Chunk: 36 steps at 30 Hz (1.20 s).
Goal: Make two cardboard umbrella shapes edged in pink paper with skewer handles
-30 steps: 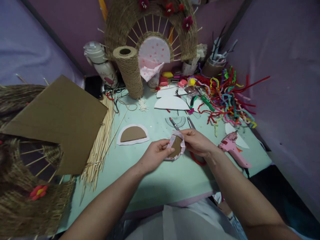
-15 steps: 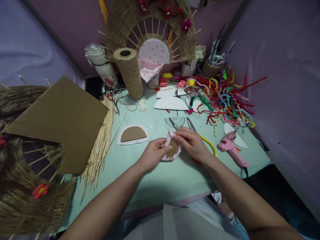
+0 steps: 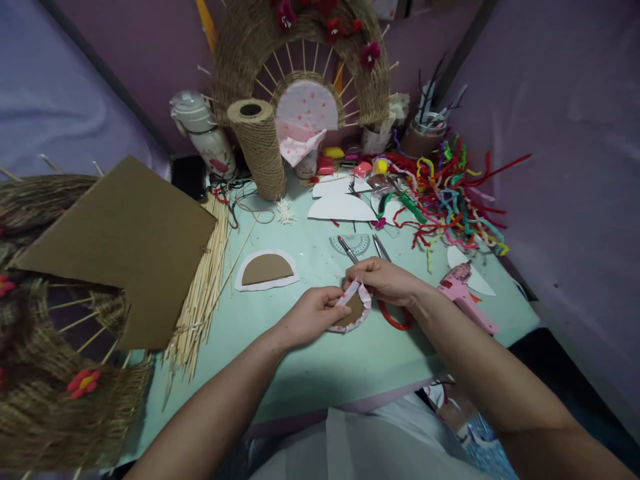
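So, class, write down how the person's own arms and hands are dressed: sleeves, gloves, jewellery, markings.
No gloves on the left hand or the right hand. The left forearm and right forearm are bare to the frame edge, with no sleeve, cuff, watch or bracelet showing. No rings or markings can be made out, though the fingers are small in this view.

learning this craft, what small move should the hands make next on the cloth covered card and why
Probably press the raised cloth rim down onto the card. The left hand and right hand both pinch the rim at the upper edge, where it stands up; the lower rim already looks folded flat.
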Each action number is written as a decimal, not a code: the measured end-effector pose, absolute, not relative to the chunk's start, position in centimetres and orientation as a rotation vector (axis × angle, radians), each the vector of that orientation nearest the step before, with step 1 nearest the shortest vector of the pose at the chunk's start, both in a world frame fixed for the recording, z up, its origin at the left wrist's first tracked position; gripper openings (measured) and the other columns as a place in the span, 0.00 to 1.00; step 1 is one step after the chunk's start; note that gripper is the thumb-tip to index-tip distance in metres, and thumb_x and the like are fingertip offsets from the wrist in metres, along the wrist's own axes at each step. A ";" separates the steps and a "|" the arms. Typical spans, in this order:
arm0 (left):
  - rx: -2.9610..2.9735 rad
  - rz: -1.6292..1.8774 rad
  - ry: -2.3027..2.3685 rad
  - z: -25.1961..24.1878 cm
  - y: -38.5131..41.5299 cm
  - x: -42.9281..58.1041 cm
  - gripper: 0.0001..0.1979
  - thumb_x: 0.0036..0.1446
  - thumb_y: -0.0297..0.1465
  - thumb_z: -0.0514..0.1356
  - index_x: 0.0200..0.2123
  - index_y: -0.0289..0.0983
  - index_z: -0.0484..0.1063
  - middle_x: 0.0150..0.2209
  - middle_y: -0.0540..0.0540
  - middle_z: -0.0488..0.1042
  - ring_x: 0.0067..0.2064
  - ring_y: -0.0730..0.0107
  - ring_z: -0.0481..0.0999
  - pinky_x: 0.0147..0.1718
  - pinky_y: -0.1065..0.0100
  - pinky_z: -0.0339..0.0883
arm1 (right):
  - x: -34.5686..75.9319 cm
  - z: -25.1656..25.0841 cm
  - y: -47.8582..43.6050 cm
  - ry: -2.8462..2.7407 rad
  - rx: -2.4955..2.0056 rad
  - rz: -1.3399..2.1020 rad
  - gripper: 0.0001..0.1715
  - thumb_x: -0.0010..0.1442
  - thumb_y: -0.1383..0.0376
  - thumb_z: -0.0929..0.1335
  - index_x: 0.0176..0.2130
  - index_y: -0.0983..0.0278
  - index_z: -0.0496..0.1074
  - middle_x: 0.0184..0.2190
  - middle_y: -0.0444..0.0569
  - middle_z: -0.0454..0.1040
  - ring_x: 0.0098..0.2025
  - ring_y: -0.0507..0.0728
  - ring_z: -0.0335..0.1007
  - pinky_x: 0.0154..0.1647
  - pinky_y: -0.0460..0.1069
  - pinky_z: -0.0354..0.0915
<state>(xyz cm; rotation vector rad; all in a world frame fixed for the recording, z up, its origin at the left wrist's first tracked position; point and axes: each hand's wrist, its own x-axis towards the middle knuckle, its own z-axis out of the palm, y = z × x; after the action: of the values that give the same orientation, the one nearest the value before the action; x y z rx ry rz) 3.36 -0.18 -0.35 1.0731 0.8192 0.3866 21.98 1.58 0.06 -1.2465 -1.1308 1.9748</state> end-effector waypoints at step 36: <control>0.939 0.539 0.834 -0.8 0.4 3.2 0.19 0.49 0.38 0.65 0.42 0.33 0.73 0.35 0.44 0.77 0.33 0.69 0.74 0.33 0.69 0.68 | 21.0 0.9 -0.3 -1.341 -1.426 1.302 0.26 0.62 0.48 0.61 0.29 0.63 0.75 0.25 0.45 0.71 0.28 0.53 0.62 0.29 0.47 0.57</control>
<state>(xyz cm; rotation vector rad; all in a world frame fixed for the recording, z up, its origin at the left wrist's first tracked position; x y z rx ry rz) 3.25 0.42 -0.84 0.9385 0.8340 0.5390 21.04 -0.26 0.88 -1.4259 -1.3413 1.3015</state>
